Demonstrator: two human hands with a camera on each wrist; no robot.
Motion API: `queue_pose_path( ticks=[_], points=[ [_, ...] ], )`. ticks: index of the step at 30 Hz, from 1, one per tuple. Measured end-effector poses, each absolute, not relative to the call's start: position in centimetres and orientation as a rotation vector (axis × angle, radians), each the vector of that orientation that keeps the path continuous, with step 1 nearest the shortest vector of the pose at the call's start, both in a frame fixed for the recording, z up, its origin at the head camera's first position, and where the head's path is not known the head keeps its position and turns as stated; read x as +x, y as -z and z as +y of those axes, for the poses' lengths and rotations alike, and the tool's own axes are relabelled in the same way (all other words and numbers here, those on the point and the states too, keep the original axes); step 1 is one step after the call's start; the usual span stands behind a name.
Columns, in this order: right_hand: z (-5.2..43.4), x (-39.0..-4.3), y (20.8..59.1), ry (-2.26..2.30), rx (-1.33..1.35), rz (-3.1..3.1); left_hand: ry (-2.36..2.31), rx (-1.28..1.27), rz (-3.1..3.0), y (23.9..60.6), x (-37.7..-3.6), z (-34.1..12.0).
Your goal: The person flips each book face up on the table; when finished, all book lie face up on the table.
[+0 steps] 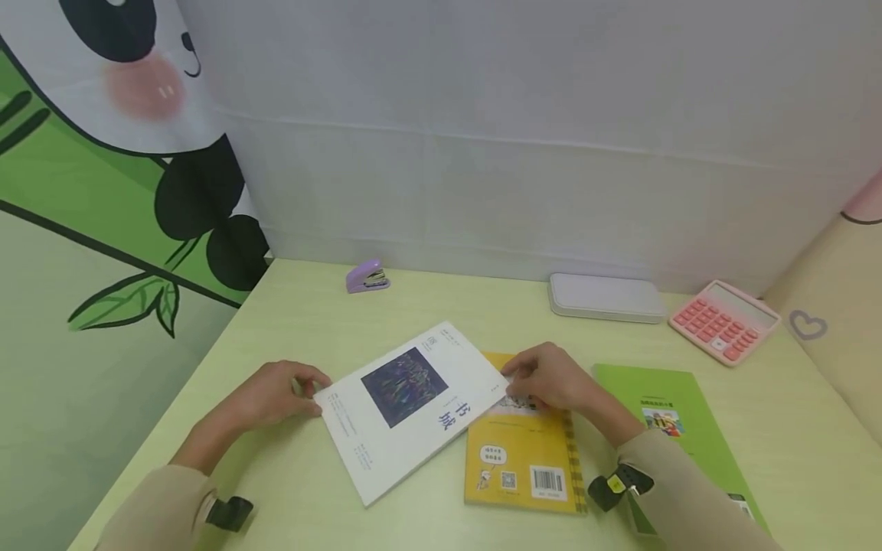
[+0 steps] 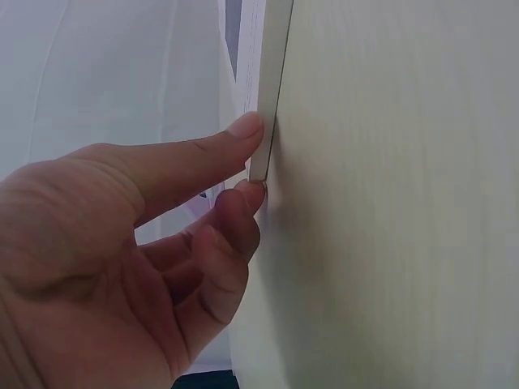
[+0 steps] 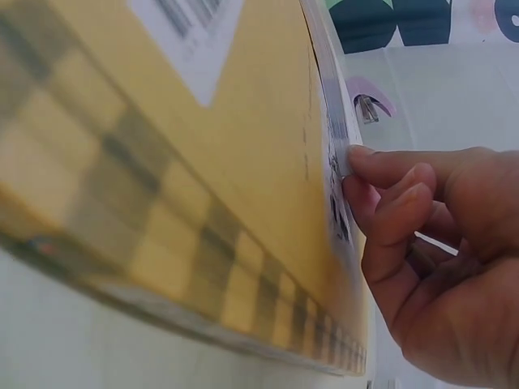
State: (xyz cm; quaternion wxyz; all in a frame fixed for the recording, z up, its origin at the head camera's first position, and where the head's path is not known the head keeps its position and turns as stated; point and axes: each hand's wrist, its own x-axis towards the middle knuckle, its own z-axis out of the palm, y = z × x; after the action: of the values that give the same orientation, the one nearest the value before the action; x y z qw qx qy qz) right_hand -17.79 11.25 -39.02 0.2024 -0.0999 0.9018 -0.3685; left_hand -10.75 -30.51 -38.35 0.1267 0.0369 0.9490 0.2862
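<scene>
A white book (image 1: 406,405) with a dark picture on its cover lies askew on the pale table (image 1: 310,321), its right corner over a yellow book (image 1: 524,459). My left hand (image 1: 279,394) pinches the white book's left corner (image 2: 261,154) between thumb and forefinger. At the opposite corner, my right hand (image 1: 551,379) pinches the white book's edge (image 3: 339,154) above the yellow book's cover (image 3: 195,162).
A green book (image 1: 678,421) lies to the right of the yellow one. A purple stapler (image 1: 367,276), a flat white case (image 1: 606,298) and a pink calculator (image 1: 723,320) sit along the back by the white curtain. A panda cloth hangs at the left.
</scene>
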Motion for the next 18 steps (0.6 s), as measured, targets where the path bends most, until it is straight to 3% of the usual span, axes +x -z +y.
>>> queue_pose_path(
  ticks=[18],
  points=[
    [9.8, -20.1, 39.3, 1.103, -0.318, 2.454, -0.734, 0.095, 2.772, 38.2, -8.7, -31.1]
  ],
)
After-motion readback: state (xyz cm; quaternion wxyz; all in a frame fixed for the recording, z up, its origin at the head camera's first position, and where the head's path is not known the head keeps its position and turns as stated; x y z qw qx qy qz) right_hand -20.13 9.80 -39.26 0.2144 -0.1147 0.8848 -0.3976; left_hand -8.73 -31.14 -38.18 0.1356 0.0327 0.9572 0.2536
